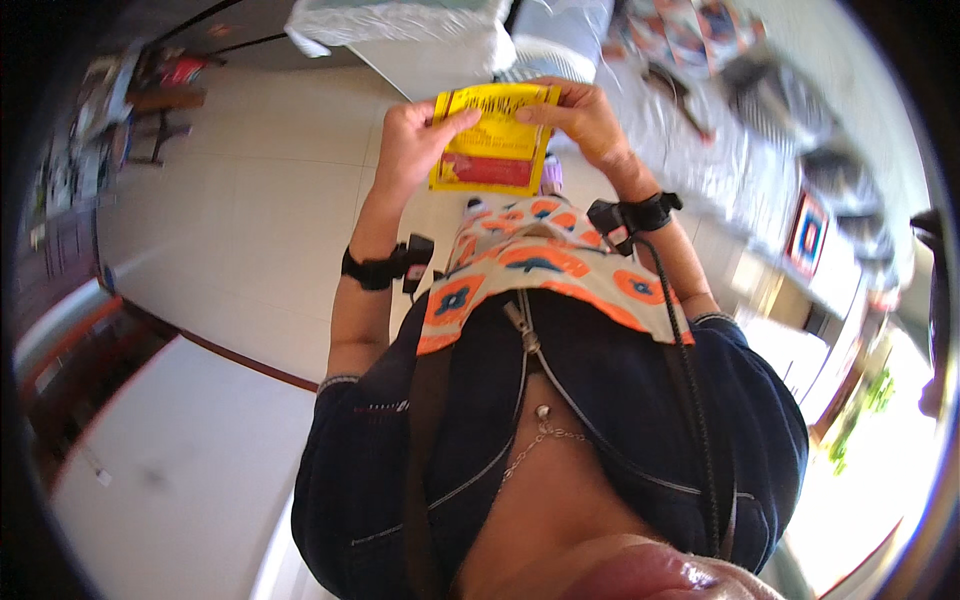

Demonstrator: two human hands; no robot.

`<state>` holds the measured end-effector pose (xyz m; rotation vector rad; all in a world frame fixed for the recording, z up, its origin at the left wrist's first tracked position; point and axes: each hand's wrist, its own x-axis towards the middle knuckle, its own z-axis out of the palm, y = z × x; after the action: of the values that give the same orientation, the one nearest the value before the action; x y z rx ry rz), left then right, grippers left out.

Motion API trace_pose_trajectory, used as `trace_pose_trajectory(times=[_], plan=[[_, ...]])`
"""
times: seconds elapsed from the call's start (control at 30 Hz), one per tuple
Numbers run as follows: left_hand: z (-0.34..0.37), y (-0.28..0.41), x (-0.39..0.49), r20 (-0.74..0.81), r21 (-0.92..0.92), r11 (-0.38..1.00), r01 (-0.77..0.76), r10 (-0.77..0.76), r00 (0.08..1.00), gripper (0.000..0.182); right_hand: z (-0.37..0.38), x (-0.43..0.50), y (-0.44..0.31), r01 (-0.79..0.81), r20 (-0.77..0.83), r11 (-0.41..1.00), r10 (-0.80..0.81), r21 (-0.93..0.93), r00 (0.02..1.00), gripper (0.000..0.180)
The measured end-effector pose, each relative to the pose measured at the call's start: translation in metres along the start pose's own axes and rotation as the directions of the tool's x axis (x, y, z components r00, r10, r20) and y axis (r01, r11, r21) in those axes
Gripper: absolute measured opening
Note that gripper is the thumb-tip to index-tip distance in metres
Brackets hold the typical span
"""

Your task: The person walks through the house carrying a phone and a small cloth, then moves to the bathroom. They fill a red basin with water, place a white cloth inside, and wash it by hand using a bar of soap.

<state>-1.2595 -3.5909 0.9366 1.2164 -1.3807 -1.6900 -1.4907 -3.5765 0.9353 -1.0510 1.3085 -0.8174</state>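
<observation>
Both hands hold a flat yellow packet (491, 139) with a red panel and printed writing, out in front of my body. My left hand (592, 124) grips its upper right corner, thumb on the front face. On the opposite edge, my right hand (412, 139) has its thumb across the front. The fingers behind the packet are mostly hidden. A black strap with a small device sits on each wrist. Below the packet hangs a patterned apron (536, 259) in orange, cream and blue, worn over a dark top.
Ahead stands a piece wrapped in clear plastic (405, 30). Plastic-covered seating (735, 165) with striped cushions (776, 101) runs along the right. Pale floor tiles (247, 195) spread to the left, and a white surface with a dark red edge (187, 435) lies at lower left.
</observation>
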Motion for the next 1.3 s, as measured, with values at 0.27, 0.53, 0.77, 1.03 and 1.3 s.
trace_pose_trajectory(times=[0.27,0.53,0.77,1.03,1.3], plan=[[0.009,-0.030,0.021,0.124,-0.075,0.987,-0.141,0.150,0.981,0.019,-0.014,-0.008,0.006,0.165,0.013,0.985,-0.164,-0.041,0.986,0.018],[0.004,-0.042,0.021,0.196,0.409,0.876,-0.255,0.188,0.962,0.032,-0.023,-0.028,0.048,0.019,0.093,0.887,-0.069,0.462,0.993,0.023],[0.009,-0.074,-0.023,0.064,0.319,0.927,-0.199,0.189,0.980,0.024,0.012,-0.006,0.074,0.240,0.334,0.925,-0.136,-0.295,0.933,0.027],[0.006,-0.035,-0.057,0.074,-0.240,0.959,0.147,-0.133,0.988,0.033,0.031,-0.032,0.060,0.177,0.103,0.841,-0.145,-0.511,0.984,0.021],[-0.049,-0.028,-0.078,-0.202,0.110,0.951,0.288,-0.262,0.944,0.021,0.080,0.024,0.029,0.432,0.451,0.868,-0.293,-0.245,0.843,0.021]])
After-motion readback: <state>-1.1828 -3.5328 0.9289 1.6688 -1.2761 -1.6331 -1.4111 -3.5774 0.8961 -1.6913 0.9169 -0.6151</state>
